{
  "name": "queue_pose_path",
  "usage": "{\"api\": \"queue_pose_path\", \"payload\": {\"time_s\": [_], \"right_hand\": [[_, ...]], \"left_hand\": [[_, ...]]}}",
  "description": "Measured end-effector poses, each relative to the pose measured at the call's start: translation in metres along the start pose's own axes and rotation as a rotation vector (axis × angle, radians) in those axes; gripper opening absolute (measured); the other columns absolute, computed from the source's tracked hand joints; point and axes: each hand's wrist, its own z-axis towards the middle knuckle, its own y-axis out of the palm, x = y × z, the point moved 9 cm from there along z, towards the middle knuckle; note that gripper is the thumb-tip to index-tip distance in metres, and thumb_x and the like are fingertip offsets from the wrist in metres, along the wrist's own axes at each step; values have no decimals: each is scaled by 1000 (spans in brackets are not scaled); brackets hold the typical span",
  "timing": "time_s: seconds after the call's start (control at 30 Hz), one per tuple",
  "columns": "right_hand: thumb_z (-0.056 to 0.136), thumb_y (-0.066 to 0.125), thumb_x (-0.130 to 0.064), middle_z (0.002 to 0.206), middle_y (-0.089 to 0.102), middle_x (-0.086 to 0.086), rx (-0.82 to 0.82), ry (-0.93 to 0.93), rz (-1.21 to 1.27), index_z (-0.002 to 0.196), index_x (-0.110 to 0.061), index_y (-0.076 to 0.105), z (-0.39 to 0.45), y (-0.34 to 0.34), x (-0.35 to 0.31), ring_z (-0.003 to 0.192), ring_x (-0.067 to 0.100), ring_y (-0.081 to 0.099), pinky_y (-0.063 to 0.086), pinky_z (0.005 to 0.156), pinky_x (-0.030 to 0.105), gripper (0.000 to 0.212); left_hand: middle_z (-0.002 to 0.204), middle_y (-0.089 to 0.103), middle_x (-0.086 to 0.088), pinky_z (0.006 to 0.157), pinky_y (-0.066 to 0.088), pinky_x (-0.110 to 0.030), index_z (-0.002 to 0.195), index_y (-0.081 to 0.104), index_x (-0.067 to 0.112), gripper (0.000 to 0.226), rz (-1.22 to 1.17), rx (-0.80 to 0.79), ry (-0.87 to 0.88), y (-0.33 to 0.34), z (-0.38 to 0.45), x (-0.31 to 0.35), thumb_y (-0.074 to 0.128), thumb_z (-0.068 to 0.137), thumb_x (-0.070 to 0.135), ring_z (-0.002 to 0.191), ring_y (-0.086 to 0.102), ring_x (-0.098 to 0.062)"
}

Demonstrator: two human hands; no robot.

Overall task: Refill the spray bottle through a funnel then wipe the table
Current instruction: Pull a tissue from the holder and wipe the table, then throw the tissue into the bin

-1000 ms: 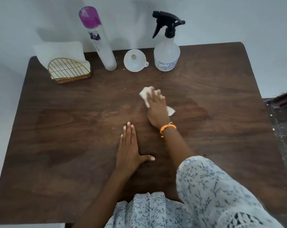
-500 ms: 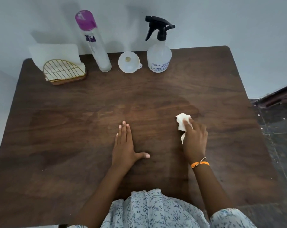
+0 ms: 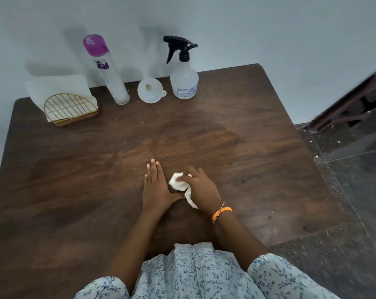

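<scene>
- While the left hand [image 3: 155, 187] lies flat on the desk [image 3: 258, 169], fingers straight and together, it holds nothing.
- Right hand [image 3: 201, 188]: fingers curl over a crumpled white tissue [image 3: 178, 182] and press it to the desk, just beside the left thumb.
- Spray bottle [image 3: 184, 83]: upright at the far edge, black trigger head on.
- Funnel [image 3: 150, 92]: mouth up, between the spray bottle and a purple-capped can [image 3: 109, 76].
- Napkin holder [image 3: 69, 110]: far left corner.

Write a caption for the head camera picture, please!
Right hand wipes the wooden table with a crumpled tissue; left hand rests flat beside it.
</scene>
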Motion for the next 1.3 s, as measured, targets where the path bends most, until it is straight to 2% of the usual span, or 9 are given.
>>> {"api": "queue_pose_path", "payload": {"time_s": [0.1, 0.27, 0.4, 0.47, 0.57, 0.7, 0.87, 1.03, 1.3], "right_hand": [[69, 44, -18, 97, 54, 3, -40, 104, 85, 88, -19, 70, -16, -5, 19, 94, 25, 45, 47, 70, 37, 32], [72, 55, 1, 101, 62, 13, 278, 593, 206, 86, -11, 72, -56, -40, 80, 99, 33, 55, 46, 79, 31, 25], [66, 55, -7, 93, 69, 15, 540, 893, 849, 98, -1, 71, -95, -42, 96, 71, 16, 66, 46, 56, 9, 36], [81, 55, 6, 95, 64, 9, 550, 853, 1201, 109, 7, 63, -103, -34, 88, 54, 1, 63, 49, 51, 11, 29], [82, 59, 8, 79, 71, 10, 619, 785, 1460, 103, 8, 64, -121, -36, 79, 59, 10, 67, 53, 53, 19, 21], [69, 74, 3, 90, 69, 24, 736, 875, 1436, 100, 6, 66, -146, -46, 99, 70, 27, 66, 55, 58, 29, 33], [76, 72, -5, 81, 67, 16, 865, 879, 1410, 93, 2, 65, -171, -81, 130, 62, 20, 62, 52, 52, 25, 19], [82, 63, -1, 96, 65, 14, 1013, 797, 1352, 101, -12, 62, -189, -130, 179, 80, 23, 62, 52, 73, 39, 22], [83, 49, 9, 87, 67, 17, 942, 807, 1330, 88, -4, 67, -184, -213, 305, 75, 22, 63, 50, 56, 20, 22]], "left_hand": [[156, -15, -7, 117, -2, -38, 146, -8, 6, 119, -28, -34, 4, 1, -5, 1, 71, 69, 51, 144, -16, -22], [158, 4, -3, 118, 4, -37, 147, 7, 10, 92, -203, -56, 88, 9, -28, 17, 68, 81, 28, 144, -11, -20], [147, 35, -3, 111, 19, -24, 138, 36, 10, 57, -421, -29, 197, 13, -44, 47, 60, 86, 13, 141, 22, -18], [129, 54, -6, 99, 36, -19, 124, 53, 8, 40, -510, -7, 209, 16, -49, 63, 60, 84, 6, 122, 51, -20], [106, 66, -10, 74, 43, -4, 102, 63, 4, 21, -634, -37, 232, 27, -57, 90, 58, 82, -3, 94, 66, -20], [99, 70, -5, 73, 46, -12, 96, 66, 9, 19, -655, -117, 332, 38, -68, 132, 60, 81, 0, 87, 66, -15], [98, 71, -2, 74, 52, -27, 90, 67, 15, 20, -718, -216, 360, 43, -73, 177, 55, 84, 1, 81, 68, -16], [87, 67, 0, 84, 55, -41, 83, 65, 26, 26, -735, -306, 375, 59, -66, 230, 53, 87, 3, 78, 68, -20], [81, 65, 8, 85, 54, -44, 81, 63, 32, 32, -728, -349, 401, 104, -23, 373, 53, 88, 2, 80, 66, -15]]}}
